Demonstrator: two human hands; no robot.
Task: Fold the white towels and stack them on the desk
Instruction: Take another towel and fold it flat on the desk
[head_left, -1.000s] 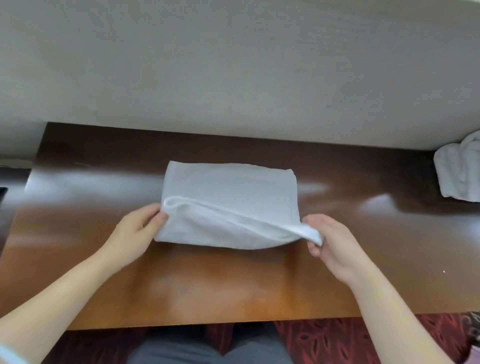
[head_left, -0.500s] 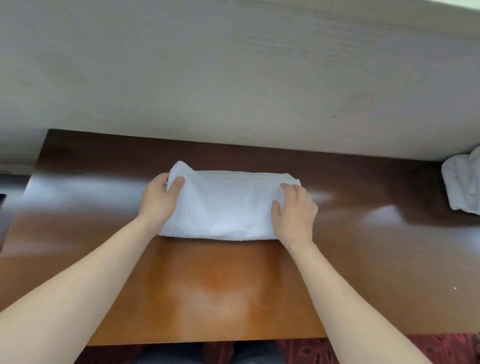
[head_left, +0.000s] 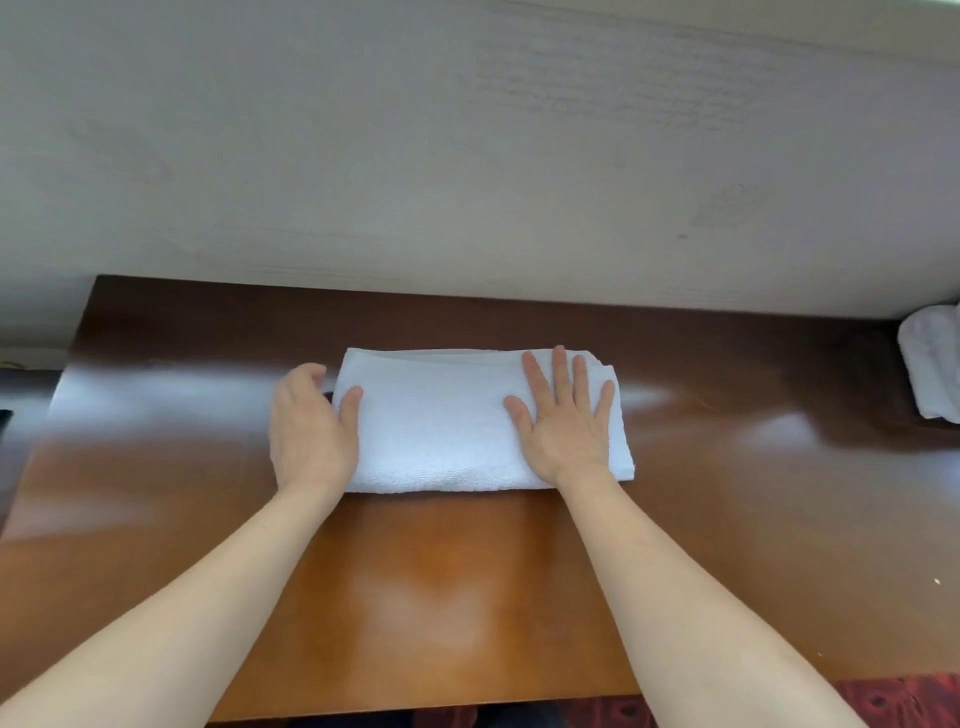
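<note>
**Folded white towel lying mid-desk, pressed flat.**
The right hand lies flat, fingers spread, on the towel's right half. The left hand sits at the left edge, thumb on top; its fingers are blurred, so whether it grips cannot be told. Uneven pressing could skew the layers, which look stepped at the far right corner. A second white towel is cut off at the right.

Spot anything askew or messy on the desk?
Mostly tidy. The towel's far right corner shows layers fanned out unevenly beside the right hand. A second towel sits bunched, unfolded, at the desk's right edge.
</note>
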